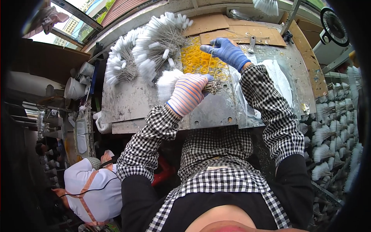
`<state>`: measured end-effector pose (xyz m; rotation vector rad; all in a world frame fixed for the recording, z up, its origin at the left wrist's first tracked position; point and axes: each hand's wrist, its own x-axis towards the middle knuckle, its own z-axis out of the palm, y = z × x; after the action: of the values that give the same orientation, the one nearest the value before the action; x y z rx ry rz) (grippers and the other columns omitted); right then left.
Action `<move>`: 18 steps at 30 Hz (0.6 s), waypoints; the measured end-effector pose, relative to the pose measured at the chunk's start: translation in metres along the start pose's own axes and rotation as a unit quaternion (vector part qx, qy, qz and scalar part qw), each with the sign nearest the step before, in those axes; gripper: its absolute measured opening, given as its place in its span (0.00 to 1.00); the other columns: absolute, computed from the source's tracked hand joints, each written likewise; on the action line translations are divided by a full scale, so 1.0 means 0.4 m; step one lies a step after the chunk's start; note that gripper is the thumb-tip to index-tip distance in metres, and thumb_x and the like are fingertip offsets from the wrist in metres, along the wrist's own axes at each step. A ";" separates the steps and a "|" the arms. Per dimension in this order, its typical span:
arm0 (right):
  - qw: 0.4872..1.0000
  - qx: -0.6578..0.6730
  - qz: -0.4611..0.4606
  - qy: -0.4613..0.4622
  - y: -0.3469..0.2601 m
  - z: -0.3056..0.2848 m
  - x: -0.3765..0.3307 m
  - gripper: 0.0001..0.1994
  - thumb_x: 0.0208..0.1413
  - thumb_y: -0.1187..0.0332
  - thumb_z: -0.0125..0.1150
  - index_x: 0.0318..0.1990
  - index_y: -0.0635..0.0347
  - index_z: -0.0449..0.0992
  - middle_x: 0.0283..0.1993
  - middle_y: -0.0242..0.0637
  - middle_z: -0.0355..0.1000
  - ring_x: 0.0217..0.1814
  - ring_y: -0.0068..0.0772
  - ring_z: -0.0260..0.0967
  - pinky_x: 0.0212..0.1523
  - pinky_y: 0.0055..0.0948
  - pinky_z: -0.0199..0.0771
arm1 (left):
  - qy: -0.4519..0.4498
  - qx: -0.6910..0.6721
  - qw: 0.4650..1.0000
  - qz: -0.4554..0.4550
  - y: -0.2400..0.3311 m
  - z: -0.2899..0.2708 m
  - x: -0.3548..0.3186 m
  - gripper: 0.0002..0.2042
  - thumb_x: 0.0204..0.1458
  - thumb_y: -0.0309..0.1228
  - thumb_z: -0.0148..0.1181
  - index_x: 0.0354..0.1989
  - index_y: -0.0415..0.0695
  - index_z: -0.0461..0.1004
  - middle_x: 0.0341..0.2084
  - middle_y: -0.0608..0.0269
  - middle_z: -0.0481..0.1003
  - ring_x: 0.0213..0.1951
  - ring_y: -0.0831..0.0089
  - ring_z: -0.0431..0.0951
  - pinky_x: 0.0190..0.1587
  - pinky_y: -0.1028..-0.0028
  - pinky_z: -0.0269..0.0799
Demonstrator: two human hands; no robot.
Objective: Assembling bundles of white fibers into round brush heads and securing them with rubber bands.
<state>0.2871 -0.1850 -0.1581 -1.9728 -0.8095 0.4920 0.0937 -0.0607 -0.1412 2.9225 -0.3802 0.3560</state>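
In the head view, my left hand [188,94] is wrapped round the brush bundle [167,83], just my side of the yellow band heap [193,58]; over the heap's right edge, my right hand [226,52] pinches a stretched band [210,63] running from the bundle. It lies crosswise, bristles toward the heap's left.

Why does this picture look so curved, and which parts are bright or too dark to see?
In the head view, the wide fisheye lens bows the back ledge and leaves black around the rim; in the head view, daylight makes the window very bright, the far left sinks into shadow, and the left hand's glove stripes show clearly.
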 end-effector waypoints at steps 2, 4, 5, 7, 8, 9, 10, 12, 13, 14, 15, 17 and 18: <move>0.923 0.376 0.060 -0.054 0.059 0.012 -0.010 0.39 0.57 0.39 0.64 0.55 0.74 0.73 0.49 0.53 0.78 0.44 0.28 0.81 0.40 0.25 0.84 | 0.051 -0.147 0.986 -0.060 -0.045 0.038 -0.002 0.12 0.56 0.35 0.67 0.43 0.41 0.79 0.28 0.59 0.81 0.31 0.69 0.82 0.37 0.68 0.76; 0.859 0.501 -0.053 -0.091 0.017 0.039 -0.062 0.40 0.57 0.43 0.66 0.63 0.72 0.68 0.55 0.52 0.76 0.52 0.38 0.79 0.52 0.34 0.81 | 0.061 -0.519 0.825 -0.215 -0.043 -0.003 0.000 0.13 0.55 0.36 0.71 0.36 0.38 0.80 0.25 0.66 0.80 0.27 0.80 0.79 0.32 0.76 0.74; 0.845 0.511 -0.131 -0.088 -0.015 0.056 -0.080 0.39 0.57 0.46 0.68 0.65 0.68 0.66 0.57 0.51 0.75 0.55 0.41 0.77 0.56 0.38 0.79 | 0.041 -0.581 0.781 -0.223 -0.045 -0.032 0.014 0.11 0.58 0.33 0.68 0.39 0.37 0.79 0.25 0.73 0.78 0.28 0.84 0.75 0.32 0.78 0.72; 0.946 0.160 -0.264 -0.099 -0.128 0.053 -0.144 0.34 0.55 0.53 0.71 0.67 0.56 0.69 0.56 0.45 0.76 0.59 0.41 0.75 0.62 0.38 0.74 | -0.029 -0.568 0.803 -0.179 -0.108 0.010 0.011 0.08 0.58 0.29 0.66 0.42 0.40 0.79 0.27 0.70 0.80 0.28 0.79 0.77 0.32 0.73 0.74; 0.927 -0.016 -0.369 -0.063 -0.167 0.064 -0.149 0.29 0.52 0.57 0.74 0.63 0.49 0.75 0.53 0.44 0.79 0.57 0.38 0.76 0.59 0.34 0.75 | 0.024 -0.485 0.874 0.000 -0.125 0.066 -0.004 0.10 0.55 0.28 0.66 0.45 0.43 0.78 0.28 0.68 0.80 0.29 0.70 0.79 0.34 0.68 0.76; 0.933 -0.083 -0.324 -0.131 -0.185 0.055 -0.152 0.27 0.50 0.55 0.75 0.57 0.55 0.79 0.48 0.45 0.81 0.51 0.36 0.78 0.55 0.32 0.76 | 0.021 -0.489 0.872 0.001 -0.092 0.073 0.006 0.10 0.55 0.28 0.66 0.45 0.43 0.78 0.28 0.68 0.80 0.29 0.70 0.79 0.34 0.68 0.76; 0.963 -0.019 -0.246 -0.103 -0.140 0.061 -0.127 0.26 0.50 0.54 0.75 0.55 0.56 0.80 0.45 0.44 0.81 0.46 0.36 0.79 0.51 0.33 0.77 | -0.016 -0.318 0.947 -0.033 -0.037 0.064 0.009 0.12 0.54 0.31 0.66 0.45 0.43 0.77 0.29 0.60 0.79 0.32 0.62 0.80 0.37 0.65 0.77; 0.996 -0.076 -0.049 0.014 -0.068 0.008 -0.064 0.25 0.53 0.51 0.73 0.51 0.59 0.82 0.40 0.38 0.83 0.35 0.32 0.81 0.40 0.32 0.80 | -0.093 -0.098 0.990 -0.031 0.039 -0.004 0.027 0.14 0.53 0.32 0.67 0.47 0.41 0.78 0.33 0.49 0.81 0.38 0.50 0.82 0.40 0.62 0.78; 0.988 0.143 -0.044 0.028 0.084 -0.021 -0.002 0.24 0.55 0.48 0.71 0.47 0.62 0.82 0.37 0.36 0.83 0.33 0.28 0.81 0.34 0.26 0.79 | -0.092 -0.101 0.990 -0.014 0.050 -0.003 0.046 0.14 0.53 0.32 0.67 0.47 0.41 0.78 0.33 0.49 0.81 0.38 0.50 0.82 0.40 0.62 0.78; 0.955 0.296 0.007 0.009 0.088 0.004 -0.017 0.25 0.56 0.48 0.70 0.47 0.63 0.82 0.38 0.36 0.83 0.33 0.27 0.81 0.33 0.23 0.79 | -0.034 -0.184 0.982 -0.022 0.036 -0.002 0.030 0.14 0.54 0.34 0.68 0.46 0.41 0.79 0.30 0.54 0.81 0.33 0.56 0.82 0.38 0.66 0.77; 0.897 0.438 0.058 -0.005 0.088 0.021 -0.041 0.26 0.57 0.47 0.69 0.46 0.65 0.81 0.38 0.36 0.82 0.33 0.25 0.80 0.32 0.19 0.79 | 0.026 -0.266 0.963 -0.023 0.023 0.005 0.026 0.14 0.54 0.37 0.70 0.45 0.41 0.81 0.28 0.59 0.82 0.29 0.62 0.81 0.36 0.69 0.77; 0.800 0.588 0.014 -0.121 0.057 0.035 -0.074 0.30 0.60 0.51 0.67 0.58 0.69 0.73 0.49 0.41 0.80 0.48 0.30 0.80 0.44 0.23 0.81 | 0.027 -0.511 0.849 -0.136 0.007 0.004 0.031 0.10 0.60 0.35 0.65 0.38 0.40 0.81 0.25 0.71 0.78 0.28 0.80 0.77 0.33 0.76 0.74; 0.839 0.521 -0.086 -0.131 0.021 0.032 -0.088 0.30 0.59 0.54 0.68 0.61 0.68 0.72 0.52 0.43 0.78 0.54 0.31 0.77 0.51 0.27 0.79 | 0.015 -0.567 0.807 -0.163 -0.012 -0.002 0.032 0.10 0.60 0.34 0.66 0.39 0.40 0.81 0.24 0.71 0.77 0.29 0.77 0.77 0.36 0.75 0.74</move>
<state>0.2572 -0.2054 -0.1711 -0.8201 -0.6510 0.8748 0.1068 -0.0590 -0.1377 1.7329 -0.0215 0.0567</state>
